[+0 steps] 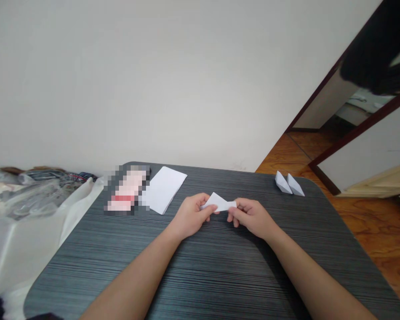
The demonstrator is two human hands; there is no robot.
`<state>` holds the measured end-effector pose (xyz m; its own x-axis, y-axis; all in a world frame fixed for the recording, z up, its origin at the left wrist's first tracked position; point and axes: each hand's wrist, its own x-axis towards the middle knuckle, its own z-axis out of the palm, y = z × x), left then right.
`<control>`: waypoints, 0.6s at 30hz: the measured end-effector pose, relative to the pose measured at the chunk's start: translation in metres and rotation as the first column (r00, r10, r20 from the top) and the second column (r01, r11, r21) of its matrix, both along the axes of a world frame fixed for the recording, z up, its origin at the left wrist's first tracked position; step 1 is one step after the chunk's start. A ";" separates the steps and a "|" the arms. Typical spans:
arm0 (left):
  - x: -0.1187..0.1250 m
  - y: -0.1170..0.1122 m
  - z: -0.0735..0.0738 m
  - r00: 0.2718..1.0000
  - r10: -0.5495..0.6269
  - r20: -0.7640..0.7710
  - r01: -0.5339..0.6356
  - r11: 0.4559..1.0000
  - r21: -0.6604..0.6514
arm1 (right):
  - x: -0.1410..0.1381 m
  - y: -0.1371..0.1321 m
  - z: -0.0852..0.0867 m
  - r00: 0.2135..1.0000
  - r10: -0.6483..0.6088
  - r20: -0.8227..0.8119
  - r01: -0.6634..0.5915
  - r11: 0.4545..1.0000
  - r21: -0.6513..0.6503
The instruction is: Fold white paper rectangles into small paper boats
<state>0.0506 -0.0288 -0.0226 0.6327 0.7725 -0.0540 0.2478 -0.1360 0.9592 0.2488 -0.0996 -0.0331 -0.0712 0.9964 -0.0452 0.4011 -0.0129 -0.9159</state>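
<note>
Between my two hands is a small piece of folded white paper (217, 202) with a pointed top, held a little above the dark table. My left hand (194, 214) pinches its left part, thumb in front and fingers behind. At the other end, my right hand (251, 216) grips a narrow flap between thumb and fingers. Two folded paper boats (289, 184) stand side by side near the far right corner. A stack of white paper sheets (166, 187) lies beyond my left hand.
The dark wood-grain table (200, 275) has rounded corners and backs onto a pale wall. A blurred-out pinkish object (128, 189) lies left of the sheets. Plastic-wrapped items (43, 200) are piled along the left edge. Wooden floor (380, 226) and a doorway lie to the right.
</note>
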 end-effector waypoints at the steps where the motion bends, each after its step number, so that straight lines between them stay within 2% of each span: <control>1: 0.000 0.000 0.000 1.000 -0.004 0.005 0.004 1.000 -0.003 | 0.000 0.000 0.000 1.000 0.006 -0.012 -0.006 1.000 -0.009; 11: 0.000 0.001 -0.003 1.000 -0.026 0.000 0.026 1.000 0.002 | 0.000 0.001 0.000 0.996 0.031 -0.088 -0.034 0.999 -0.038; 18: 0.001 -0.001 0.005 0.999 -0.046 0.003 0.046 0.999 -0.016 | -0.001 0.001 0.002 0.991 0.083 -0.103 -0.088 0.995 -0.043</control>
